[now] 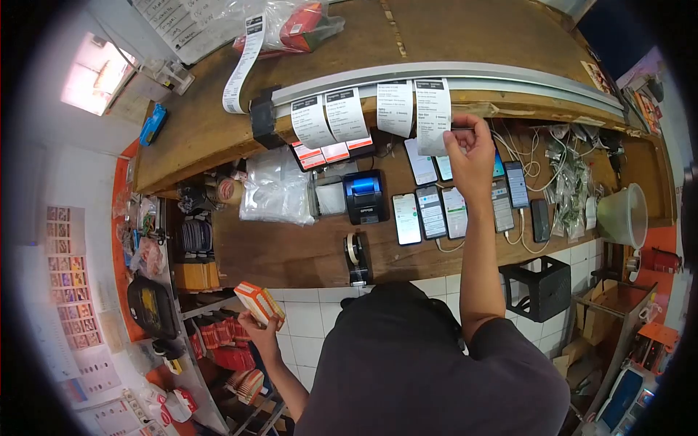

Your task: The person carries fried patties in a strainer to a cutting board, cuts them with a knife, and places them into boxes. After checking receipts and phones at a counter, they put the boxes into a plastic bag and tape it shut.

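My right hand (pixel 472 156) is raised to the rail, thumb and fingers pinching the edge of a printed receipt (pixel 434 116). That slip hangs at the right end of a row; beside it hang another receipt (pixel 395 109) and two overlapping ones further left. Low on the left, my left hand (pixel 262 330) grips an orange-and-white flat stack (pixel 254 299), perhaps folded cartons; its exact kind I cannot make out. Several phones (pixel 407 218) lie on the counter below my right forearm, which covers part of them.
A small receipt printer (pixel 365 196) and a tape dispenser (pixel 356 258) stand on the wooden counter (pixel 291 261). Clear plastic bags (pixel 273 189) lie left of the printer. White cables (pixel 534 163) run among the phones. A black stool (pixel 536 289) stands below at right, a translucent bucket (pixel 624 216) above it.
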The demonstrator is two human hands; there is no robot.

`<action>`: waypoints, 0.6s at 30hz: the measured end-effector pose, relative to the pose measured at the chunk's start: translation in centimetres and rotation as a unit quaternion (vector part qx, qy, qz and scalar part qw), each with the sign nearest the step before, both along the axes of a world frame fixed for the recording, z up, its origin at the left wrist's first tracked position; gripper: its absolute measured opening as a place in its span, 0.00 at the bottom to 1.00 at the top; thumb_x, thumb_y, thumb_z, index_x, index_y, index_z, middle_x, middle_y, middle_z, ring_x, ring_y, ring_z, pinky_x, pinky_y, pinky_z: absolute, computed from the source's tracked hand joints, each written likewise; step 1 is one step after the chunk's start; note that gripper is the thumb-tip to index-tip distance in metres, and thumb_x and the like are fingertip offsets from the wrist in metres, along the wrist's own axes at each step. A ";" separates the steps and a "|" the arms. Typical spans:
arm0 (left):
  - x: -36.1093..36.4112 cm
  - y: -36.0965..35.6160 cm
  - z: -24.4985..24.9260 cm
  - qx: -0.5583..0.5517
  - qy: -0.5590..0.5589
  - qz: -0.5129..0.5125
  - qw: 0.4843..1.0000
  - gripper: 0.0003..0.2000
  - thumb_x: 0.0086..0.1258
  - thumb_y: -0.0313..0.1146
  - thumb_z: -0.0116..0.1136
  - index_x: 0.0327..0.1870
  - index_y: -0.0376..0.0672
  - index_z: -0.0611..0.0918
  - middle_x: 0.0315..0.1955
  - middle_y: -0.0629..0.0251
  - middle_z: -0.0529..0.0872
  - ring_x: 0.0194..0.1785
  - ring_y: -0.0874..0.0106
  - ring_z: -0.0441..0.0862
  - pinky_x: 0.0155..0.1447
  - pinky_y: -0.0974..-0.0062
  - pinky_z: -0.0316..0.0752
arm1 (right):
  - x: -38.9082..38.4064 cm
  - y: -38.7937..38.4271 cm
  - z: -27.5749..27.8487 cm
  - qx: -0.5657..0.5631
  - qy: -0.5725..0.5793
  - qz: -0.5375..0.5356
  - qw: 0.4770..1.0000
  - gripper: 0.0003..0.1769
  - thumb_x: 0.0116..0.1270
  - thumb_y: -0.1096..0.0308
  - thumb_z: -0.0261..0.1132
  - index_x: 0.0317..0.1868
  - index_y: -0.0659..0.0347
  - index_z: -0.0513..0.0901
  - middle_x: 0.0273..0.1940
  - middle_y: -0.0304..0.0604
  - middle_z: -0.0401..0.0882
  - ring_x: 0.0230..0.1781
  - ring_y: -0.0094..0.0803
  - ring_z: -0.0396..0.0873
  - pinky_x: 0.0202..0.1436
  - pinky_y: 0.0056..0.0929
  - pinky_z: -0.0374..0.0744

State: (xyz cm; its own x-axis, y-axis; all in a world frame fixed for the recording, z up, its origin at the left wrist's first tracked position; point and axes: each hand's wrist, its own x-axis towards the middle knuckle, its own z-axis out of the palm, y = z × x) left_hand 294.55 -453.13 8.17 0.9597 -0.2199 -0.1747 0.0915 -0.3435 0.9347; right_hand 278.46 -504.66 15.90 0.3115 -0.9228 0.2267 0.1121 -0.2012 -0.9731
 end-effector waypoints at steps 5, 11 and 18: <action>-0.2 -1.6 0.8 0.007 0.004 -0.021 1.000 0.30 0.57 0.19 0.65 0.58 0.45 0.62 0.56 0.59 0.70 0.60 0.68 0.69 0.66 0.70 0.64 | 1.0 0.3 2.4 -0.333 0.162 -0.157 0.916 0.11 0.62 0.77 0.63 0.46 0.64 0.78 0.46 0.50 0.74 0.42 0.41 0.77 0.47 0.36 0.77; 0.0 -2.2 0.4 0.027 -0.035 -0.044 0.998 0.31 0.54 0.20 0.67 0.56 0.47 0.62 0.54 0.60 0.69 0.61 0.67 0.68 0.67 0.67 0.64 | 4.8 2.8 1.5 -0.253 0.140 -0.062 0.955 0.10 0.64 0.73 0.64 0.45 0.64 0.77 0.39 0.52 0.80 0.40 0.43 0.80 0.45 0.38 0.77; -0.3 -2.4 0.9 -0.008 -0.017 -0.029 0.999 0.32 0.54 0.20 0.67 0.56 0.46 0.61 0.53 0.61 0.67 0.60 0.68 0.68 0.66 0.68 0.65 | 5.3 2.3 0.3 -0.082 0.035 0.023 0.996 0.10 0.64 0.78 0.61 0.46 0.66 0.76 0.35 0.46 0.82 0.33 0.32 0.82 0.39 0.30 0.79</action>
State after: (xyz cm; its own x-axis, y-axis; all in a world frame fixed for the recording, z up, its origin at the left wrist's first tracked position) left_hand 294.29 -455.51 9.10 0.9507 -0.2779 -0.1374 0.0392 -0.3320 0.9425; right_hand 283.72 -502.33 16.23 0.3728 -0.8594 0.3501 0.0584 -0.3548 -0.9331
